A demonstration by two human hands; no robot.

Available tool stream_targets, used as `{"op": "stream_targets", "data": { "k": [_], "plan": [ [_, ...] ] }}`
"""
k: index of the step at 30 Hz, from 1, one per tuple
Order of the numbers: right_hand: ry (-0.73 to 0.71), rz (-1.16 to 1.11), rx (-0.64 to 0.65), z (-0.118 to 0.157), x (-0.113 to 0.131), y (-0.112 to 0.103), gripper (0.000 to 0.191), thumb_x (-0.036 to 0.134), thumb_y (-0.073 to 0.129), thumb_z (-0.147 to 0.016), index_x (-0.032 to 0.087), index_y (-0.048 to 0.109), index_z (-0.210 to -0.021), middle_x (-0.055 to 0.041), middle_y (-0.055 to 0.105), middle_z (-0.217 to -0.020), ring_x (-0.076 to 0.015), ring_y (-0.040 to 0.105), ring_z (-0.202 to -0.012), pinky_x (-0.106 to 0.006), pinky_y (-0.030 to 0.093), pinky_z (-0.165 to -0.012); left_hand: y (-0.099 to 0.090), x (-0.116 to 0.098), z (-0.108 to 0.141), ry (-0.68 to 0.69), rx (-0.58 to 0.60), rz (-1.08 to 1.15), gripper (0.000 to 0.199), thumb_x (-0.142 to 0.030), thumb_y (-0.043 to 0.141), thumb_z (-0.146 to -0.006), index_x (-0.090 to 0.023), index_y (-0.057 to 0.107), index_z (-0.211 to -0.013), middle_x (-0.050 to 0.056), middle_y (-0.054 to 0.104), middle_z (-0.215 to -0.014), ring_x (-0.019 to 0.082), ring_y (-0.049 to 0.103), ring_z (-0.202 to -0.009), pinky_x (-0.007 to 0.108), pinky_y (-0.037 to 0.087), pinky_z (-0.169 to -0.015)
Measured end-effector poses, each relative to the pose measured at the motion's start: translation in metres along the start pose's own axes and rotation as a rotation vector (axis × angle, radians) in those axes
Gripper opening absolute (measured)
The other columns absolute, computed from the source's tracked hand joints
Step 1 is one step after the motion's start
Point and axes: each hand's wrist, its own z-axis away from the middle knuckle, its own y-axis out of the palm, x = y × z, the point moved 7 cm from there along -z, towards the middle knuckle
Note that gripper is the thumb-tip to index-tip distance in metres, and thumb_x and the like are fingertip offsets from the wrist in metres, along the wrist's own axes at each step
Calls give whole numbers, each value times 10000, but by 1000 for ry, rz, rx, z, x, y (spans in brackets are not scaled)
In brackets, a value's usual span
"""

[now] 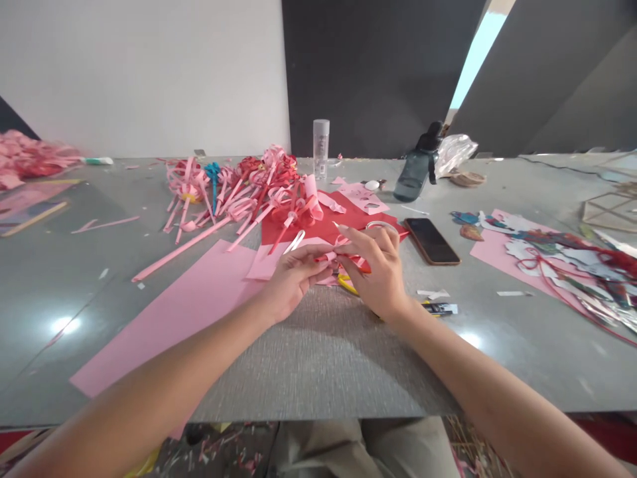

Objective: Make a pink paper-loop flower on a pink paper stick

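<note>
Both hands, left (pixel 293 272) and right (pixel 378 269), pinched narrow on a thin red paper strip (pixel 331 254) just left of the black phone (pixel 430 240). Best rolled tight, edges aligned, low over the grey tabletop (pixel 323 358).

Grey table (pixel 318 358) carries a pale pink paper sheet (pixel 184 312) left of a red sheet (pixel 343 222), pink-and-red paper flowers (pixel 249 186) behind it, a black phone (pixel 431 240) to its right.
</note>
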Motion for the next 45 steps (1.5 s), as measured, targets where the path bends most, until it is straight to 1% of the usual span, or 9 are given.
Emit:
{"op": "stream_targets", "data": {
  "k": [4, 9, 12, 19, 22, 29, 37, 41, 45],
  "plan": [
    [34, 37, 32, 2, -2, 4, 613, 98, 642, -941, 358, 480, -1472, 56, 813, -953, -206, 662, -992, -445, 374, -1069, -1, 3, 0, 2, -26, 7, 198, -185, 829, -785, -244, 820, -974, 20, 792, -1038, 121, 750, -935, 253, 607, -922],
    [91, 67, 96, 4, -8, 10, 609, 75, 616, -921, 357, 512, -1451, 50, 816, -993, -217, 654, -1051, -466, 345, -1102, -4, 6, 2, 45, -107, -82, 225, -253, 863, -765, -214, 831, -985, 65, 817, -1004, 201, 776, -932, 385, 644, -926],
    [127, 74, 114, 4, -12, 11, 587, 87, 619, -924, 357, 531, -1438, 45, 815, -974, -229, 655, -1031, -485, 326, -1115, -6, 5, 4, 108, -135, -176, 244, -322, 855, -800, -202, 826, -1010, 74, 821, -983, 222, 782, -934, 422, 653, -933],
    [89, 70, 94, 3, -11, 10, 525, 111, 630, -937, 336, 549, -1404, 53, 813, -958, -214, 646, -1012, -463, 332, -1090, -3, -8, 14, 286, -156, -565, 330, -364, 754, -917, -198, 775, -1202, 95, 805, -1116, 222, 782, -988, 379, 645, -945],
    [114, 76, 116, 3, -12, 11, 517, 133, 632, -949, 341, 545, -1415, 44, 811, -954, -223, 647, -1026, -472, 325, -1104, -1, -12, 16, 334, -158, -641, 361, -340, 718, -945, -201, 734, -1278, 97, 794, -1160, 220, 777, -1016, 369, 635, -969],
    [117, 51, 114, 1, -10, 9, 503, 145, 618, -971, 334, 535, -1430, 34, 809, -966, -225, 649, -1040, -478, 325, -1107, 3, -13, 16, 384, -149, -789, 321, -326, 685, -965, -235, 733, -1269, 83, 784, -1189, 233, 769, -1061, 351, 639, -933],
    [127, 76, 137, 3, -10, 14, 533, 108, 593, -951, 334, 534, -1430, 51, 810, -934, -210, 642, -1020, -453, 330, -1089, 8, -13, 13, 354, -125, -738, 255, -310, 708, -943, -213, 667, -1176, 91, 725, -1248, 204, 775, -977, 300, 634, -835],
    [117, 74, 132, 4, -10, 15, 473, 141, 621, -962, 318, 561, -1397, 39, 812, -929, -221, 643, -1013, -464, 320, -1093, 7, -7, 13, 262, -132, -655, 250, -311, 766, -897, -210, 640, -1088, 79, 772, -1055, 222, 776, -952, 323, 632, -819],
    [105, 111, 146, 5, -11, 17, 544, 142, 633, -948, 335, 523, -1445, 42, 811, -941, -223, 631, -1019, -466, 309, -1102, 7, -3, 14, 197, -131, -553, 280, -316, 798, -872, -193, 658, -1082, 73, 786, -909, 229, 776, -880, 354, 633, -809]
  ]
}}
